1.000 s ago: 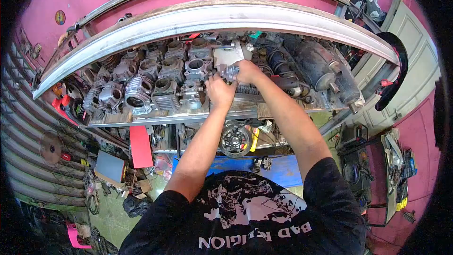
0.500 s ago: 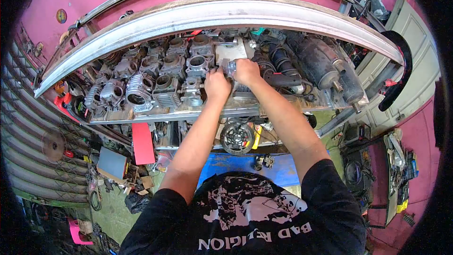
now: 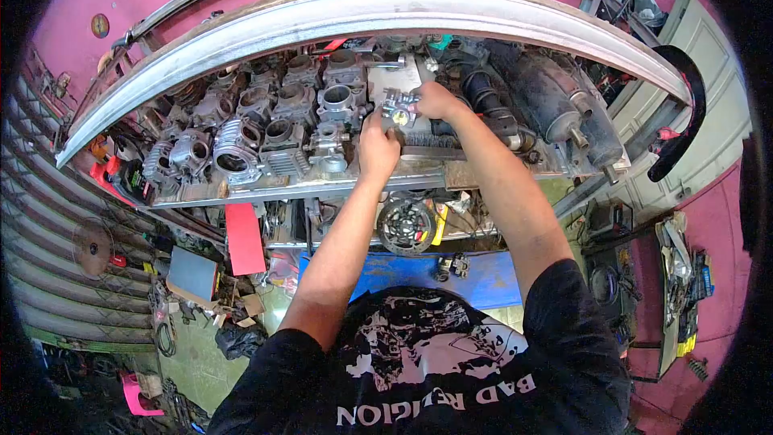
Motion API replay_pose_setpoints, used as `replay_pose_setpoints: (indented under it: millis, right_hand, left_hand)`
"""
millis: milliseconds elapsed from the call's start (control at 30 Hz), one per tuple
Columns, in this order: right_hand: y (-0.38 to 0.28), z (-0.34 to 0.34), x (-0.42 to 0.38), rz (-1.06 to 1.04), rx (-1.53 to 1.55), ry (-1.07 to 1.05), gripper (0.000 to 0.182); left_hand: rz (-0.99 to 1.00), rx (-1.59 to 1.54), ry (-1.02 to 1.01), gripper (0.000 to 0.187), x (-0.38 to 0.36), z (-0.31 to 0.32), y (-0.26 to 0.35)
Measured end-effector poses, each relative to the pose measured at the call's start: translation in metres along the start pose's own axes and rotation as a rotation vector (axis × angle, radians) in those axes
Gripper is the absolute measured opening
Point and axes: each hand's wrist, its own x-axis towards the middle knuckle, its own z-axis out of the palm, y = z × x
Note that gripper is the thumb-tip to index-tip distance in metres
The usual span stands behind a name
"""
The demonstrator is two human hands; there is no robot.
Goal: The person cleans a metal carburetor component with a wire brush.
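Note:
A small silver carburetor [image 3: 400, 106] with a yellowish round spot on its face is held up over the shelf between both hands. My left hand [image 3: 378, 149] grips its left and lower side with closed fingers. At its right end, my right hand [image 3: 439, 101] has its fingers curled round the part; their tips are partly hidden. Another carburetor-like metal part [image 3: 328, 145] rests just left of my left hand. Behind the held piece lies a pale flat sheet [image 3: 393, 79].
Rows of engine cylinder blocks [image 3: 237, 151] fill the shelf's left side. Dark mufflers [image 3: 555, 117] and ribbed hoses [image 3: 485, 98] crowd its right. A white curved-looking beam [image 3: 386, 10] crosses above. Below are a brake disc [image 3: 407, 224] and a blue surface [image 3: 483, 278].
My right hand has shifted right and slightly up. The carburetor, mostly covered by the hands before, now shows between them. My left hand has moved slightly down.

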Motion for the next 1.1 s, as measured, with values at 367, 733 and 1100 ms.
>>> replay_pose_setpoints:
  millis: [367,733,1100]
  right_hand:
    - [-0.035,-0.051,-0.026,0.387,0.827,-0.296,0.030]
    - [-0.033,-0.018,-0.002,0.636,0.869,-0.241,0.021]
    - [-0.032,-0.002,-0.006,0.529,0.783,-0.222,0.023]
  left_hand:
    - [0.114,-0.176,0.025,0.057,-0.004,-0.001,0.008]
    - [-0.044,-0.158,-0.041,0.053,0.007,-0.001,0.014]
    - [-0.085,-0.104,0.006,0.032,0.020,0.018,-0.008]
